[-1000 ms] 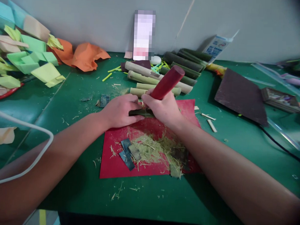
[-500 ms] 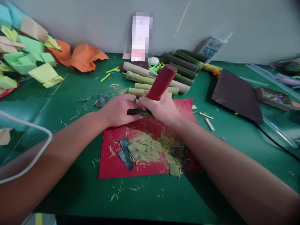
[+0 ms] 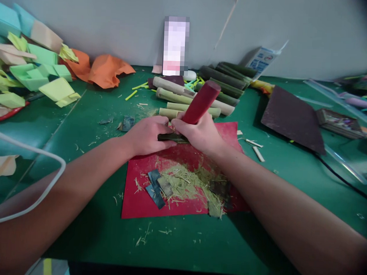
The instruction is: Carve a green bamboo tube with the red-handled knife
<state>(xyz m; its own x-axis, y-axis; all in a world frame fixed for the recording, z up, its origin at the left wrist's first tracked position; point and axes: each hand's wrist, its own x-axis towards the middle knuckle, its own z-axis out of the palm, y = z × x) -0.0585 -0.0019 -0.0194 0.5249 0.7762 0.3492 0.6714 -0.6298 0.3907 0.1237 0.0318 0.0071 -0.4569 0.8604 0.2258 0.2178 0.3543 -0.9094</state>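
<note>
My right hand [image 3: 198,134] is wrapped round the red handle [image 3: 200,102] of a tool, which slants up and away from me. Its working end is hidden under my fingers. My left hand [image 3: 146,134] is closed on a short dark green bamboo piece [image 3: 171,138] and presses it down on the red mat [image 3: 228,131]. Both hands meet over that piece at the mat's far edge. Pale green shavings [image 3: 188,185] and a few dark peel strips [image 3: 156,188] lie heaped on the mat nearer to me.
Peeled and green bamboo sticks [image 3: 203,88] lie stacked behind the mat. Folded coloured paper [image 3: 32,68] is heaped at the far left, orange paper [image 3: 104,70] beside it. A dark sheet [image 3: 292,117] lies at right over a black cable [image 3: 338,175]. A white cord [image 3: 35,156] loops at left.
The red handle's tilt has shifted slightly back and forth while both hands stay on the bamboo piece. Nothing was picked up or let go.
</note>
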